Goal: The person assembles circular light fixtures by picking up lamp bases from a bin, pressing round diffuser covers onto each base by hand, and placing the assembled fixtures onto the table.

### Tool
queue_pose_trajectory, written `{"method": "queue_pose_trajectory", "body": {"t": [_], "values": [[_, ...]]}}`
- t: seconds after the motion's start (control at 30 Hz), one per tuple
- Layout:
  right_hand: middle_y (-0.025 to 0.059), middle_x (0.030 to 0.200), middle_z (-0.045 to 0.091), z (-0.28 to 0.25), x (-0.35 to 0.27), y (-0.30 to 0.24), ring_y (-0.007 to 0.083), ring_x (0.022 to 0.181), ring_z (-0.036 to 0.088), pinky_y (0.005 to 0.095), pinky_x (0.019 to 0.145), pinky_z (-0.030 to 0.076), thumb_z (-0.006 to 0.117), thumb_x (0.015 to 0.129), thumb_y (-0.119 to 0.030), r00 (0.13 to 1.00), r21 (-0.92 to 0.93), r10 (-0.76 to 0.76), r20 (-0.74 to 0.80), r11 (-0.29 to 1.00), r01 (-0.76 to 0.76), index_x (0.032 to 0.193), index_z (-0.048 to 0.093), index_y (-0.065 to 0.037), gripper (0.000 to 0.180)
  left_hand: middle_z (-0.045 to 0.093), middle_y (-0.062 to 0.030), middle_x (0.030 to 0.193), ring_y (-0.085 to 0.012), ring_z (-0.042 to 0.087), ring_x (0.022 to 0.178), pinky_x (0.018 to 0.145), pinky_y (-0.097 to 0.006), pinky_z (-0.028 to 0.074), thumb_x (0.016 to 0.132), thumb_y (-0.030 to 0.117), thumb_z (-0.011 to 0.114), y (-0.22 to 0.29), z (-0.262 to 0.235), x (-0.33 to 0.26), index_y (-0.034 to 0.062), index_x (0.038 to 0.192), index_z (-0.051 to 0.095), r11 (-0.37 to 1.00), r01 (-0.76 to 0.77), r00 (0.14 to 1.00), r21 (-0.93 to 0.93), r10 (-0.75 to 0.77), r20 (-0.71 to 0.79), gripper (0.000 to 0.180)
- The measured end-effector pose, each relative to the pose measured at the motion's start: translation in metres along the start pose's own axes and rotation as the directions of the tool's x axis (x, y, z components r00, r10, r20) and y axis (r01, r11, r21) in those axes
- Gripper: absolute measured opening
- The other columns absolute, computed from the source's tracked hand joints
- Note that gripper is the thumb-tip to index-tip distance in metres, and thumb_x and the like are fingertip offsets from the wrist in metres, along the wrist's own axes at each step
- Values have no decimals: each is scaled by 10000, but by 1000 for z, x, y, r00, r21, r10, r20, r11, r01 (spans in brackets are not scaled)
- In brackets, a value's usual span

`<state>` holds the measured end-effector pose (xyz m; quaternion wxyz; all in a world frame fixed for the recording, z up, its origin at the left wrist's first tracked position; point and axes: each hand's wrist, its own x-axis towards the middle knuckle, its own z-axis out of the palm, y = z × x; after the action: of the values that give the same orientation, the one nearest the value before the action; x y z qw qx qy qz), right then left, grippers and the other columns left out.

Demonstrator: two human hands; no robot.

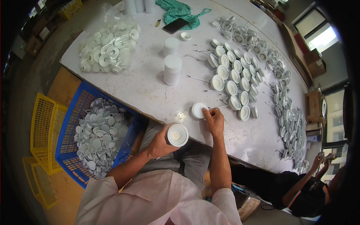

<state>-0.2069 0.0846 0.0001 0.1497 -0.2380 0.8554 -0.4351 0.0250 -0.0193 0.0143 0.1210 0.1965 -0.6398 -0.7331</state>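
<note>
Left: blue perforated plastic basket [64,148] holds a heap of white round pieces [100,137]; next, left hand [158,143] grips a white round lamp body with yellow dots at its centre [177,135], face up by the desk [144,92] edge. Rightward, a smooth white round disc [197,110] sits on the desk, its right rim pinched by the right hand [215,120]; beyond stand clustered white cup-shaped lamps with wires [235,76].

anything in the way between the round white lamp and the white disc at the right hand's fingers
Nothing visible: the tabletop shows in the gap between the round white lamp in the left hand and the white disc at the right hand.
</note>
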Motion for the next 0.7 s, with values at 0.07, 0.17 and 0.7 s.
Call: {"method": "queue_pose_trajectory", "body": {"t": [0.07, 0.17, 0.7], "values": [[39, 641, 576, -2, 4, 6, 121, 578, 511, 279, 547, 424, 707, 834, -308, 1000, 93, 26, 5, 995, -26, 745, 585, -12, 333, 554, -89, 1224, -165, 526, 1159, 984, -324, 428, 688, 23, 775, 0, -1, 1, 14, 1348, 387, 993, -61, 998, 96, 61, 4, 766], [1, 622, 537, -3, 6, 8, 69, 546, 458, 230, 490, 365, 689, 866, -285, 997, 207, 68, 25, 976, -72, 717, 570, -36, 314, 551, -92, 1227, -170, 528, 1158, 980, -325, 434, 687, 20, 774, -6, 0, 5, 9, 1352, 379, 998, -37, 999, 49, 36, 21, 774], [17, 705, 591, -10, -15, 24, 66, 536, 504, 208, 495, 418, 591, 926, -152, 962, 728, 254, 101, 640, -246, 921, 576, -40, 113, 549, -98, 1221, -171, 518, 1171, 978, -319, 442, 677, -11, 767, -7, 2, 8, 0, 1349, 374, 996, -11, 1000, 93, 9, 18, 778]]}}
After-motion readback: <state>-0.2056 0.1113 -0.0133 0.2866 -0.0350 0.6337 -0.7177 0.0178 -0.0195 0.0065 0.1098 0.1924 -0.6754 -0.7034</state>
